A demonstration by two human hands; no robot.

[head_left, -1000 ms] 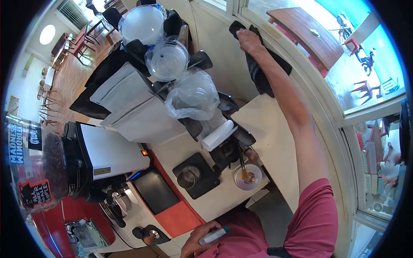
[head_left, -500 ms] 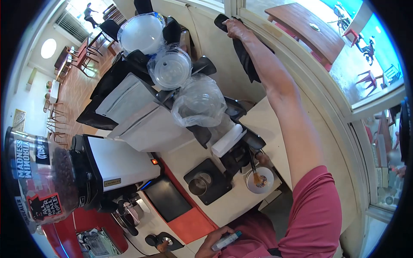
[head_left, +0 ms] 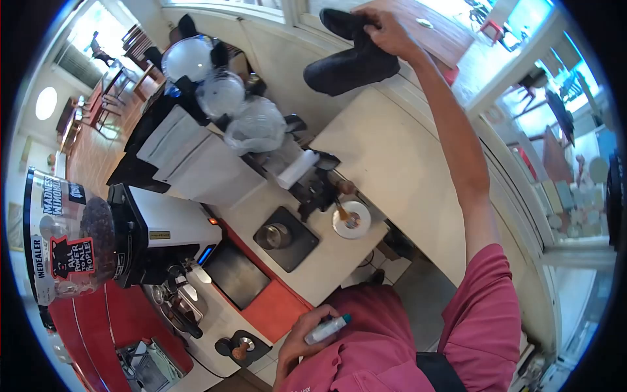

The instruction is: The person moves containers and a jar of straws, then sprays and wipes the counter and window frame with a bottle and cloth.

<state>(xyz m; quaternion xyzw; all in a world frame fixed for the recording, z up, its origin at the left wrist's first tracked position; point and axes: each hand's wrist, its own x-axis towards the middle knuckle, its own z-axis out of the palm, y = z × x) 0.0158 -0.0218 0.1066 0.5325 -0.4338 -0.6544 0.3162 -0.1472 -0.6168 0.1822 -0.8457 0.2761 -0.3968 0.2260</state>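
Observation:
My right hand (head_left: 390,34), arm stretched far out, pinches a black cloth (head_left: 353,68) by its upper edge. The cloth hangs in loose folds in front of the wall and window sill, above the far end of the pale countertop (head_left: 385,144). Close to my body, my left hand (head_left: 302,334) is wrapped round a small clear bottle (head_left: 324,330) with a teal cap. The bottle lies tilted in front of my shirt; its contents cannot be made out.
A coffee grinder (head_left: 75,242) stands at the left beside an espresso machine (head_left: 173,228). A black scale (head_left: 294,251) carries a metal cup (head_left: 273,236). Nearby are a white dish (head_left: 351,219) with a brush, stacked plastic lids (head_left: 221,95), and a tamper (head_left: 240,351).
My right hand has lifted the black cloth off the window ledge, and it now hangs spread wider. My left hand still holds the bottle. The view has shifted, showing more of the right-hand counter.

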